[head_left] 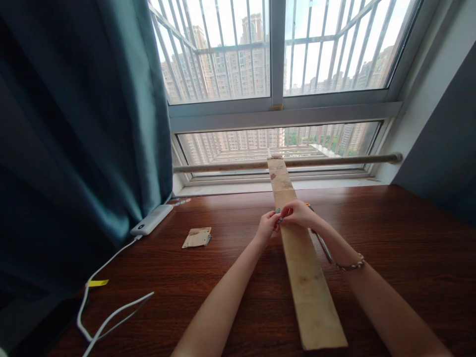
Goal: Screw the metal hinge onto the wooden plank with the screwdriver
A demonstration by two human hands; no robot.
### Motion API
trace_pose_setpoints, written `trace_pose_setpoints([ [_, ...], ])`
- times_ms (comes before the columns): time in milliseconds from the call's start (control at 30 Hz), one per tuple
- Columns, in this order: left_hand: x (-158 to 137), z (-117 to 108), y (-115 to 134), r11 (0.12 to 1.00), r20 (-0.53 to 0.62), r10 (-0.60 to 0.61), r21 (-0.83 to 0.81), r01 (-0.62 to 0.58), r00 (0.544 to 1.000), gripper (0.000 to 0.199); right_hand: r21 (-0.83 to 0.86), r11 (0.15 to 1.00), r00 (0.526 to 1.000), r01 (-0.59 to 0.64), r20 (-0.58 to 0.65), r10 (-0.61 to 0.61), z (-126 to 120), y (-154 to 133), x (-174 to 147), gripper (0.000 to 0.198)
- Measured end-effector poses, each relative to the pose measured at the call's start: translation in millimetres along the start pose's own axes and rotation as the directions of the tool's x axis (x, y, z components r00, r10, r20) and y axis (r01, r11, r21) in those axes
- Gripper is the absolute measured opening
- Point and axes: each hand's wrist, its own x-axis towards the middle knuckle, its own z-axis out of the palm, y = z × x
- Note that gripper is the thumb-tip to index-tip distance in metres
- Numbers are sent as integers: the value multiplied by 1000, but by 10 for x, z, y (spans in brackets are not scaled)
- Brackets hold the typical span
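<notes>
Over the left edge of a long wooden board [308, 282], both hands meet with their fingertips together. My left hand [267, 225] pinches a small metal piece [278, 211], too small to name surely. Closed at the same spot, my right hand [297, 214] has its fingertips on the small metal fitting. The board runs away from me, its far end at the window rail. Beside it, partly hidden by my right forearm, lies a slim metal tool [324, 247] with a bit of orange near its far end.
On the brown wooden tabletop [167, 277], a small piece of cardboard [197, 237] lies to the left. A white power bank [152, 220] with a white cable [102, 267] sits by the dark curtain [111, 124]. A horizontal rail [342, 160] crosses before the window.
</notes>
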Motion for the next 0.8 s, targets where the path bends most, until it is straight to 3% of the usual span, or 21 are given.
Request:
trace_pose_setpoints([
  [100,-7,6,3,1000,-3,-2,-7,2,1000,22,70,995,997,76,14,-78,-20,48,-12,13],
  [233,-25,15,9,1000,-5,5,-6,-5,1000,22,76,986,988,147,-61,-142,6,57,-66,17],
  [533,-70,53,68,1000,-5,15,-9,-15,1000,20,63,985,976,159,-158,-147,72,82,-118,16],
  [800,-40,30,43,1000,-5,5,-15,-5,1000,21,59,982,972,178,-167,-166,97,148,-110,16],
])
